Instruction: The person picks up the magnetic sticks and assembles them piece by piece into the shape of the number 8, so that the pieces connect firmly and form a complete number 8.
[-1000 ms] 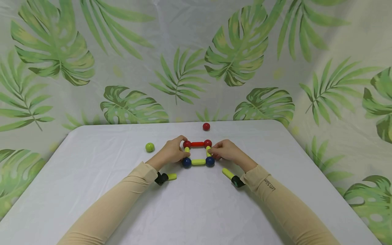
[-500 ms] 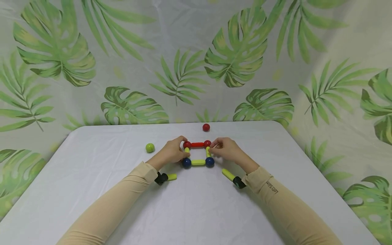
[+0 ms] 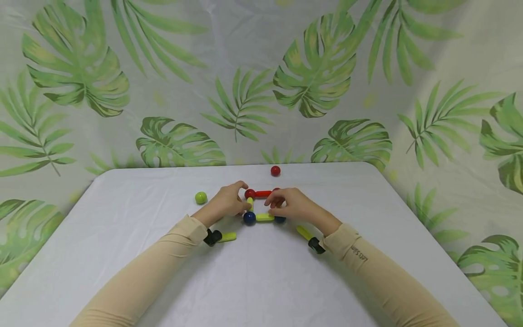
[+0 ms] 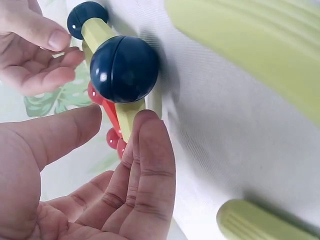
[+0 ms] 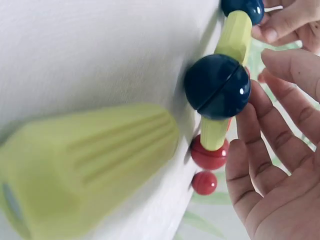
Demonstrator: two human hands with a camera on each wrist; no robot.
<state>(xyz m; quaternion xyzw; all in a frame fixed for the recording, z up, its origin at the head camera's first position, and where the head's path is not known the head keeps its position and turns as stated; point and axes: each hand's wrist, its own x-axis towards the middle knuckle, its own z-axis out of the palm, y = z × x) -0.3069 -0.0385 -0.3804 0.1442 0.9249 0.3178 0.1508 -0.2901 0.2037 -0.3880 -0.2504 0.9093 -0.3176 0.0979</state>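
A four-sided frame of balls and rods lies on the table. A red rod [image 3: 263,194] at its back runs from a red ball [image 3: 249,194] to another red ball [image 5: 209,152]. Along the front, a yellow-green rod [image 3: 264,217] joins two dark blue balls [image 3: 249,218]. Yellow-green rods form both sides. My left hand [image 3: 229,200] is at the left side, thumb and fingers parted around the left rod [image 3: 250,204], fingertips close to it; contact is unclear. Over the right side hovers my right hand [image 3: 296,204], fingers loosely bent and apart, hiding the right rod in the head view.
Two loose yellow-green rods lie nearer me, one left [image 3: 228,237] and one right [image 3: 303,232]. A green ball [image 3: 200,197] sits left of my left hand. Near the table's back edge is a loose red ball [image 3: 275,170]. Patterned leaf cloth hangs behind.
My right hand has come off the right rod and shifted left over the frame, covering its right side. The left hand stays almost where it was.
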